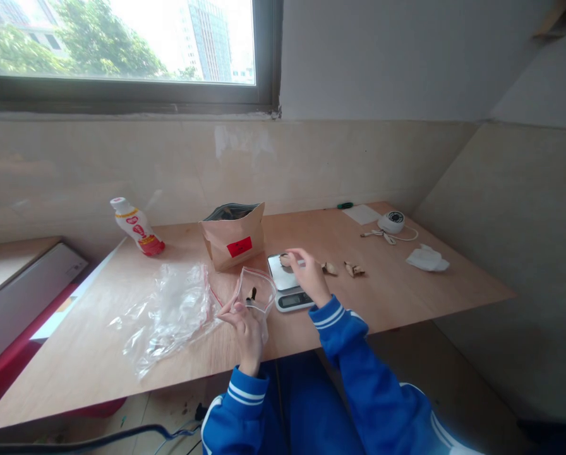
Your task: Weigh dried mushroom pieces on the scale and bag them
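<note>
My left hand [247, 335] pinches the edge of a clear zip bag [264, 287], whose mouth gapes towards the scale. A small dark piece [251, 294] shows in the bag. Above the silver plate of a kitchen scale [295, 301], my right hand [311, 278] has its fingertips closed on a pale brown dried piece [285, 260], which looks like a mushroom slice. Whether that piece touches the plate, I cannot tell. Two similar dried clumps [329, 269] [354, 270] lie right of the scale. The digits on its display are too small to read.
An open brown paper pouch [233, 237] with a red label stands behind the bag. Left of it are a pile of clear plastic bags [181, 306] and a white-and-red bottle [138, 227]. A white dome camera [391, 222] with cable and a crumpled tissue [427, 258] lie right.
</note>
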Demonstrator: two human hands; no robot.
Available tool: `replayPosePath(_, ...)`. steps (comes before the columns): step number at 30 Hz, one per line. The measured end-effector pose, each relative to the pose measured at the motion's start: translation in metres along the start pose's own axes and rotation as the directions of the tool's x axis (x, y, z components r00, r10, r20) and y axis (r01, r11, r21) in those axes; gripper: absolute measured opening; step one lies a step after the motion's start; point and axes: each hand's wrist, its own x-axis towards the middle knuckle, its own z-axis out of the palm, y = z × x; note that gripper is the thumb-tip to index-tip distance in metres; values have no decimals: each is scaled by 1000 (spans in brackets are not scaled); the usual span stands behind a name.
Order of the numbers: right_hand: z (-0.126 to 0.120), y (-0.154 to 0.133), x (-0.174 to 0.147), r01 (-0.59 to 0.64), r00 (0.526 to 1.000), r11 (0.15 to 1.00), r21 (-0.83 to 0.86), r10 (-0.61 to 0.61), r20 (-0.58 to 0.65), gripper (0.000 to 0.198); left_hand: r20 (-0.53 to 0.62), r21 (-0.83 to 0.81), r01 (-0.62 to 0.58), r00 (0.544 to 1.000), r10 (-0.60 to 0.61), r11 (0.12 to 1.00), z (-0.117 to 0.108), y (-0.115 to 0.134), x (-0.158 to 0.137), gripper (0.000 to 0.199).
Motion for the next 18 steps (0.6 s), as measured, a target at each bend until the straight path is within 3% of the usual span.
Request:
replayPosePath(3,10,31,14,95,995,953,-288,-81,61,31,40,-18,12,999,-12,1000,-2,3,-1,58)
replayPosePath(5,15,43,18,119,989,936,-332,-80,128,33,38,-40,22,999,-21,999,-2,4,-2,58)
replayPosePath(8,16,39,18,105,991,936,-335,-72,110,28,53,-68,42,998,-38,997,-3,5,-2,56)
replayPosePath(11,10,12,9,137,988,977,-165,-123,92,31,68,-56,58,996,-54,997,-3,8,-3,56)
replayPosePath(14,1,-19,-6,224,947,972,77,-235,217,41,81,-38,82,994,-79,996,-2,15,-3,60)
replayPosePath(16,-4,-33,-18,239,924,964,114,-262,280,41,77,-49,110,991,-106,993,-1,20,-3,62)
replayPosePath(18,-5,-37,-32,184,947,977,107,-206,249,39,49,-62,128,991,-125,990,-1,24,-2,63)
